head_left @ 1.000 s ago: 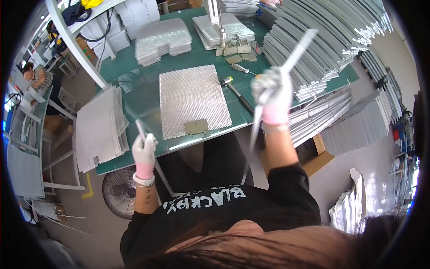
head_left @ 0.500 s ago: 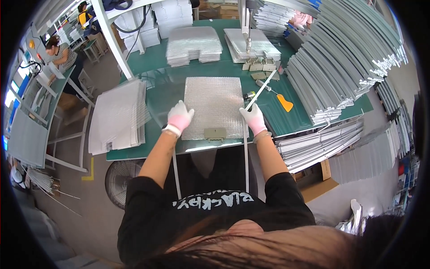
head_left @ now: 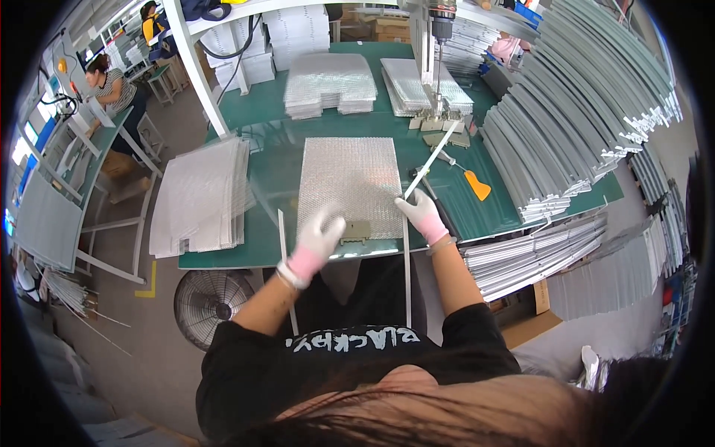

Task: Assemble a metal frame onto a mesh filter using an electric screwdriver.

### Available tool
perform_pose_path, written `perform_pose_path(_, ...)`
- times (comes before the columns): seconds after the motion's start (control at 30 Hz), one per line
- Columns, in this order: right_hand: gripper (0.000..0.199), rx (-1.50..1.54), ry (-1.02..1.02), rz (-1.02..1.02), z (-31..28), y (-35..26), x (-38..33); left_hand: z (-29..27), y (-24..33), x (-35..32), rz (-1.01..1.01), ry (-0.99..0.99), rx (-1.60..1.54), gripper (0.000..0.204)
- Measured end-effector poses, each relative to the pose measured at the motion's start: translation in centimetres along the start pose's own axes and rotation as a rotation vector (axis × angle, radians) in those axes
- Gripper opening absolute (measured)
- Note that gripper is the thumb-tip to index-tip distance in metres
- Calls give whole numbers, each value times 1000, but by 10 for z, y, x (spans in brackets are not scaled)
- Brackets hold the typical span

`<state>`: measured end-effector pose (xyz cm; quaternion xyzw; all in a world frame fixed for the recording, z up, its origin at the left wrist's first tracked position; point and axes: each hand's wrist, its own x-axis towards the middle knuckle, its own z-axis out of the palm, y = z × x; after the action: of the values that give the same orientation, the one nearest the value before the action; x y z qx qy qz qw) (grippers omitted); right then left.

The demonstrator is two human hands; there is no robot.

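Right of frame centre, treat pale strip [head_left: 432, 159] as light, stiffish, easily bent (probably thin metal); best held near both ends. Pinched by right hand [head_left: 422, 212]; for blur, cannot tell any grip by left hand [head_left: 320, 237], near central mesh sheet [head_left: 350, 182].

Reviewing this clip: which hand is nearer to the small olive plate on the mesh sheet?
Left. The left hand is close by the olive plate's left side; the right hand is farther off, to its right.
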<state>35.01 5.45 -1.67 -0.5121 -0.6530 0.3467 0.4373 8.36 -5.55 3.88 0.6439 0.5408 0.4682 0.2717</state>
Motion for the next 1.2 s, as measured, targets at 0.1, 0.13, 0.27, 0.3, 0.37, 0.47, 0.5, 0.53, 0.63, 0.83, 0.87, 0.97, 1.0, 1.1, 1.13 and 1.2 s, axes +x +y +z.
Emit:
perform_pose_path(0.1,33,-263,-229,72,0,-46,-26,36,-7,-77,-773,-456,-1128,30)
perform_pose_path(0.13,31,-191,-286,114,1,-47,-34,55,-11,-89,-937,-410,-1241,29)
perform_pose_path(0.27,37,34,-265,97,17,-54,-83,105,-34,-95,-842,-278,-1482,35)
perform_pose_path(0.3,51,34,-63,-111,26,-36,-94,110,-39,-91,-841,-289,-1481,35)
perform_pose_path(0.37,59,92,50,104,20,-70,-120,111,-34,-76,-658,-150,-1457,34)
perform_pose_path(0.47,60,386,19,179,28,-63,-140,112,-37,-23,-674,42,-1616,32)
perform_pose_path(0.5,59,513,11,205,35,-53,-141,113,-43,-5,-652,47,-1648,29)
perform_pose_path(0.53,58,533,-5,224,42,-46,-138,122,-67,6,-291,70,-1300,21)
perform_pose_path(0.63,57,782,-92,297,49,-44,-125,127,-52,34,-672,246,-1559,17)
perform_pose_path(0.83,55,904,-154,368,48,-47,-101,122,-27,42,-585,200,-1534,13)
perform_pose_path(0.87,55,904,-150,367,48,-49,-99,124,-34,44,-584,197,-1535,13)
perform_pose_path(0.97,54,879,-171,364,46,-46,-92,127,-43,50,-563,191,-1569,14)
perform_pose_path(1.0,54,853,-197,361,46,-44,-91,128,-45,52,-542,188,-1603,14)
perform_pose_path(1.1,54,819,-180,387,46,-52,-96,130,-50,57,-522,161,-1573,16)
perform_pose_path(1.13,54,819,-178,388,46,-53,-97,131,-48,58,-522,159,-1573,16)
perform_pose_path(1.2,54,830,-164,401,44,-54,-101,133,-45,60,-538,197,-1547,18)
